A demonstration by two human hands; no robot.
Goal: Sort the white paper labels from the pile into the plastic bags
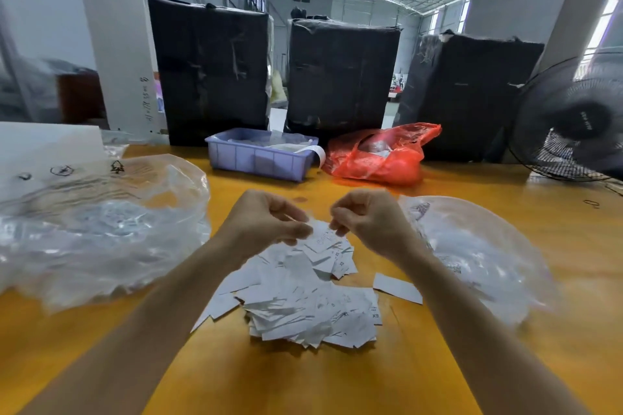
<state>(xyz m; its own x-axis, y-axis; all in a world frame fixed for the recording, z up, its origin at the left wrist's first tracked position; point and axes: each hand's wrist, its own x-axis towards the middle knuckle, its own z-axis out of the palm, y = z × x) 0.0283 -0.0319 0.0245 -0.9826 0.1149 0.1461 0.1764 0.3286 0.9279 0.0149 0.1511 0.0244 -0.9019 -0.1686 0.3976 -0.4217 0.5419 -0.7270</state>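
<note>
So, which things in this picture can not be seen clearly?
- Print on the label both hands pinch: too small and blurred, head view.
- Contents of the left bag and right bag: blurred by glare and creased plastic.
- Contents of the tray: hidden by its wall.
- Fan: cut off by the right edge.

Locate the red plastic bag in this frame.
In the head view, the red plastic bag lies at the table's far edge, right of centre, beside the blue tray and against the black wrapped boxes.

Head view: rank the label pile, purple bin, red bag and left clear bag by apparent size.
1. Left clear bag
2. Label pile
3. and 4. Red bag, purple bin: look alike, and farther away, so unranked.
</note>
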